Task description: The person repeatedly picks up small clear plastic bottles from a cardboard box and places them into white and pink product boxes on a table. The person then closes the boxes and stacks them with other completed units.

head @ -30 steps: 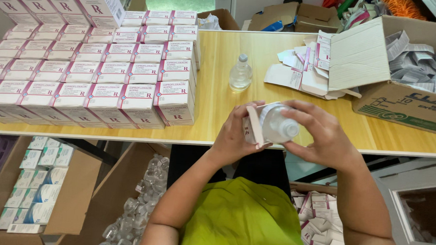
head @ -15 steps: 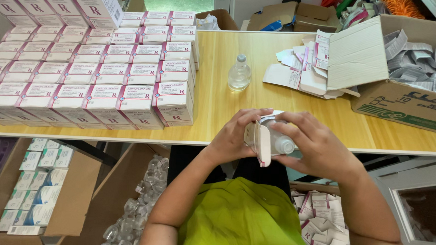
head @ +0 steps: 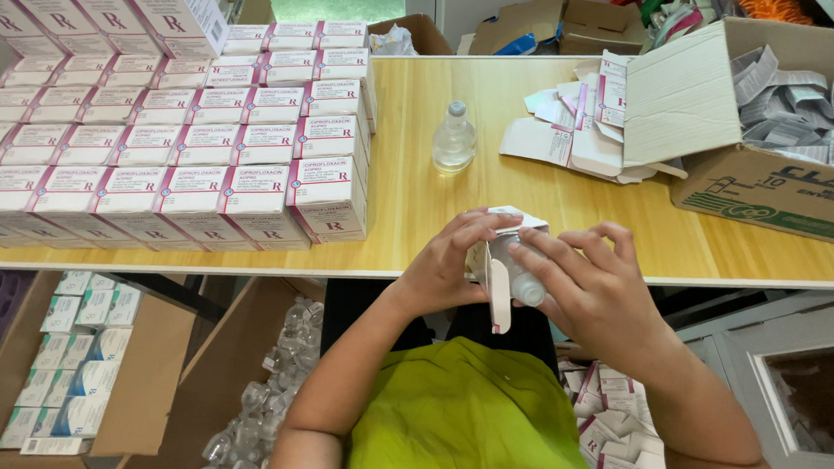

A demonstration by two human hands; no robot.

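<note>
Bottle (head: 526, 286) slid deeper into carton (head: 493, 267) | both hands gripping, seemingly

I see one clear bottle (head: 453, 139) standing alone on the counter (head: 418, 216). One more bottle (head: 526, 286) and one small carton (head: 493, 267) are in my two hands. Three open cardboard boxes: one (head: 771, 186) on the counter, two (head: 143, 382) on the floor. White and pink boxes (head: 184, 146) stand stacked, too many to count.

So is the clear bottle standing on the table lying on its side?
No, the clear bottle stands upright on the wooden table, cap up.
</note>
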